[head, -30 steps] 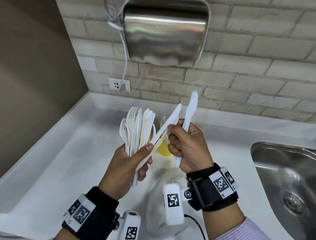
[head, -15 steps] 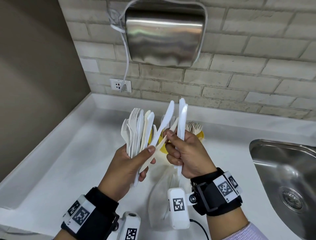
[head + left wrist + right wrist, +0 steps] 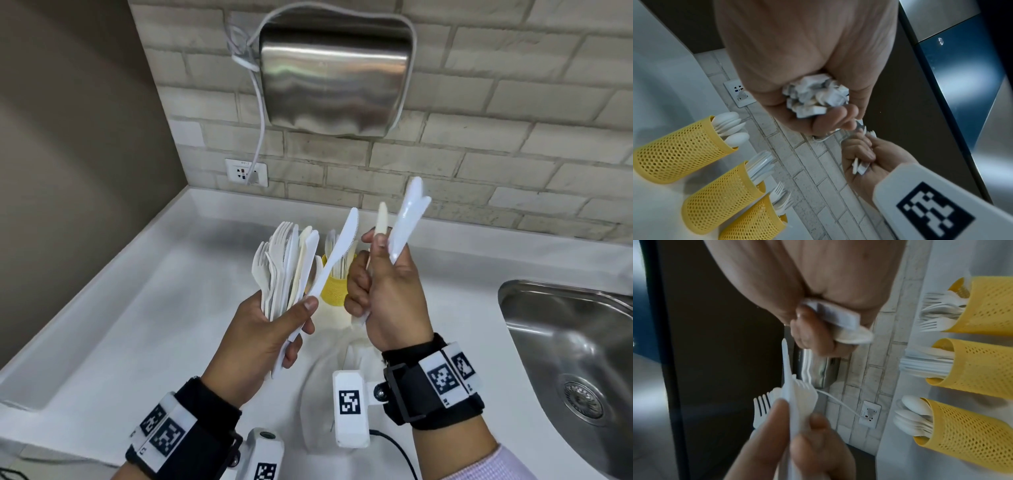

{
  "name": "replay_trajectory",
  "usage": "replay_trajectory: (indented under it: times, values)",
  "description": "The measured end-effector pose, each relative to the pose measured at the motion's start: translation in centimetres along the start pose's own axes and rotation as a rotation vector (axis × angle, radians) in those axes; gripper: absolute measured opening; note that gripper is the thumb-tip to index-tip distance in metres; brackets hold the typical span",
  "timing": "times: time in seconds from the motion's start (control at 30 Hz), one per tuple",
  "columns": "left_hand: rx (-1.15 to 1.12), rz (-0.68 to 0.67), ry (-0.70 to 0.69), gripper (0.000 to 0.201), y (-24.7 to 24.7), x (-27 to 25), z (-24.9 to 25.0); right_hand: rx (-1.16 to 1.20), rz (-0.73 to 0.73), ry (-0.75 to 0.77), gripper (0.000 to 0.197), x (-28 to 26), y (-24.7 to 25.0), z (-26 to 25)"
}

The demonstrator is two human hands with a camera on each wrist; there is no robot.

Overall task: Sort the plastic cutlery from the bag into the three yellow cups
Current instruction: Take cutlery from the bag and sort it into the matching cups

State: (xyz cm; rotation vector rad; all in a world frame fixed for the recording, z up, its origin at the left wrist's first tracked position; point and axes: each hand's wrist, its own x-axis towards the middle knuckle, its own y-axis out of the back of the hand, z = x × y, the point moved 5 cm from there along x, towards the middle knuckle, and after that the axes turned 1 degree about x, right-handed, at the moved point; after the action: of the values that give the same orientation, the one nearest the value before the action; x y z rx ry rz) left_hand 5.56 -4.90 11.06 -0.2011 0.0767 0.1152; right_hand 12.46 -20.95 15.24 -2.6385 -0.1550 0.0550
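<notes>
My left hand grips a fanned bundle of white and cream plastic forks and knives, its thumb pinching one white knife that slants out to the right. Apart from it, my right hand holds upright white knives and a cream knife. Behind the hands shows one yellow mesh cup. The left wrist view shows all three cups: spoons, knives, forks. The clear bag lies on the counter below my hands.
A steel sink is set into the white counter at the right. A steel hand dryer hangs on the brick wall above the cups, its cord plugged into a socket. A brown wall bounds the left.
My right hand has drawn the cream knife out of the left bundle and lifted up and right, away from the left hand. The white knife stays under my left thumb.
</notes>
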Motion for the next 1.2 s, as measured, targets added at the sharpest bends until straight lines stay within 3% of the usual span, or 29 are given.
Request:
replay_trajectory:
  times: [0.2, 0.33, 0.43, 0.57, 0.8, 1.03, 1.2]
  values:
    - [0.037, -0.005, -0.02, 0.018, -0.3, -0.3, 0.3, -0.143, -0.144, 0.011, 0.045, -0.5, -1.7, -0.1]
    - [0.008, -0.052, -0.017, 0.021, -0.6, -0.6, 0.6, -0.19, -0.08, 0.049, 0.023, 0.1, -1.4, -0.4]
    - [-0.013, -0.065, -0.011, 0.028, -0.6, -0.7, 0.5, -0.034, 0.024, 0.064, 0.018, 0.7, -0.5, -1.2]
    - [-0.049, -0.03, 0.025, 0.047, -0.4, -0.6, 0.2, 0.188, 0.059, 0.045, 0.013, 1.2, 0.5, -1.4]
    - [-0.088, -0.039, 0.061, 0.047, -1.1, -0.1, 0.1, -0.111, 0.066, 0.163, 0.024, 1.3, 0.9, -1.6]
    - [-0.037, -0.077, 0.055, 0.042, -3.2, 0.8, 0.1, -0.261, -0.08, 0.094, 0.009, 1.7, 1.0, -1.4]
    - [-0.006, -0.113, 0.051, 0.04, -5.6, 1.4, -0.5, -0.218, -0.07, 0.037, 0.004, 2.2, 3.1, -2.2]
